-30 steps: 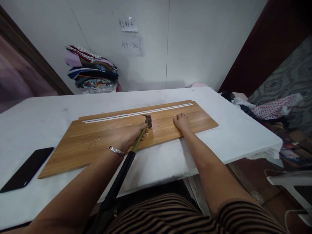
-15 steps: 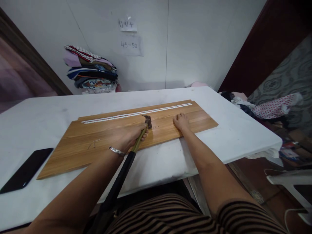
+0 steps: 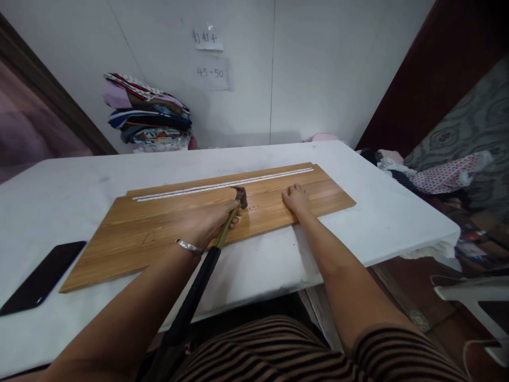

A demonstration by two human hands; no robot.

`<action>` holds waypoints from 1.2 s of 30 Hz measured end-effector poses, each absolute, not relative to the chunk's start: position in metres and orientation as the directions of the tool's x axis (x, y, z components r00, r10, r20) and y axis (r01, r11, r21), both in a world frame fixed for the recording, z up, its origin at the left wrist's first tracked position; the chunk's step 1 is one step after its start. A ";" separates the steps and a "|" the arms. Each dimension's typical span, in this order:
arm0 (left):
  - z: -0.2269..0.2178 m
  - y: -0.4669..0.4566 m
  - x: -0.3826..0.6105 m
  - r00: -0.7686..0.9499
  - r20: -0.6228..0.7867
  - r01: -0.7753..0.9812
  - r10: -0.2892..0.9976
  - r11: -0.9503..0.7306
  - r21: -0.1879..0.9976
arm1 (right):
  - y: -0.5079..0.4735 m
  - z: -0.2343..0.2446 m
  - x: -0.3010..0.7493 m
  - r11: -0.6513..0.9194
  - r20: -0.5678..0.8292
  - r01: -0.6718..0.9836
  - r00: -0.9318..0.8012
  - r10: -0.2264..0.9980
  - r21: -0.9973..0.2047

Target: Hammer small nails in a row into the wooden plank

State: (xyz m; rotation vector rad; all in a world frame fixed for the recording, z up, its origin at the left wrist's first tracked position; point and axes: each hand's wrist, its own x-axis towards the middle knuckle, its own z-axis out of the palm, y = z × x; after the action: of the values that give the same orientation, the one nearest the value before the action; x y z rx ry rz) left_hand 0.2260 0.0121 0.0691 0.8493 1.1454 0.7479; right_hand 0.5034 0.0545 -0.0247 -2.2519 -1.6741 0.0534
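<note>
My left hand [image 3: 214, 220] is closed round the hammer [image 3: 227, 225], close under its metal claw head. The head rests low over the wooden board [image 3: 191, 209], and the black grip runs back toward my body. Beside the head, a short row of small dark spots [image 3: 253, 207] marks the board; whether they are nail heads or holes I cannot tell. My right hand [image 3: 295, 198] lies on the board right of them, its fingers curled down; anything under them is hidden. Thin nails [image 3: 153, 235] lie on the board's left part.
Two white measuring strips [image 3: 222, 184] run along the board's far side. A black phone [image 3: 43, 276] lies left on the white-covered table [image 3: 382, 212]. Folded clothes [image 3: 149, 114] are stacked at the wall. Past the table's right end stands a white chair [image 3: 473, 297].
The hammer head has shifted very slightly up and left with my left hand. My right hand stays in the same place on the board.
</note>
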 end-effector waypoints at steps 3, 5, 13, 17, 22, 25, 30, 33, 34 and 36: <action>0.069 0.013 0.226 0.257 -0.487 -0.032 0.835 0.511 0.859 | 0.054 -0.024 0.503 -0.256 0.162 0.926 0.308 0.938 -0.279; 0.070 0.012 0.227 0.230 -0.497 -0.001 0.837 0.511 0.860 | 0.054 -0.024 0.503 -0.259 0.166 0.926 0.311 0.936 -0.276; 0.075 0.009 0.230 0.239 -0.476 0.005 0.846 0.489 0.872 | 0.054 -0.025 0.503 -0.254 0.174 0.925 0.310 0.935 -0.284; 0.074 0.008 0.230 0.218 -0.467 0.028 0.857 0.473 0.881 | 0.054 -0.024 0.503 -0.253 0.169 0.924 0.309 0.936 -0.286; 0.074 0.010 0.228 0.226 -0.482 -0.002 0.847 0.495 0.869 | 0.053 -0.022 0.503 -0.253 0.162 0.925 0.307 0.938 -0.284; 0.075 0.010 0.228 0.224 -0.484 -0.019 0.846 0.500 0.866 | 0.053 -0.022 0.503 -0.257 0.156 0.925 0.308 0.938 -0.281; 0.075 0.009 0.229 0.208 -0.496 0.009 0.843 0.506 0.863 | 0.055 -0.025 0.504 -0.251 0.169 0.924 0.308 0.936 -0.288; 0.076 0.010 0.229 0.224 -0.491 -0.019 0.842 0.507 0.861 | 0.056 -0.027 0.504 -0.250 0.178 0.924 0.309 0.934 -0.288; 0.076 0.011 0.228 0.228 -0.491 -0.030 0.841 0.510 0.860 | 0.056 -0.027 0.504 -0.249 0.180 0.924 0.308 0.934 -0.289; 0.077 0.011 0.228 0.228 -0.495 -0.038 0.838 0.516 0.856 | 0.056 -0.027 0.504 -0.249 0.179 0.924 0.308 0.934 -0.289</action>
State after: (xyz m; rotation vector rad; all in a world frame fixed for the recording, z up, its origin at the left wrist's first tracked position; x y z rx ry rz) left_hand 0.2285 0.0107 0.0766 0.8395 1.1941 0.7129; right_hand 0.5042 0.0562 -0.0270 -2.2430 -1.6689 0.0420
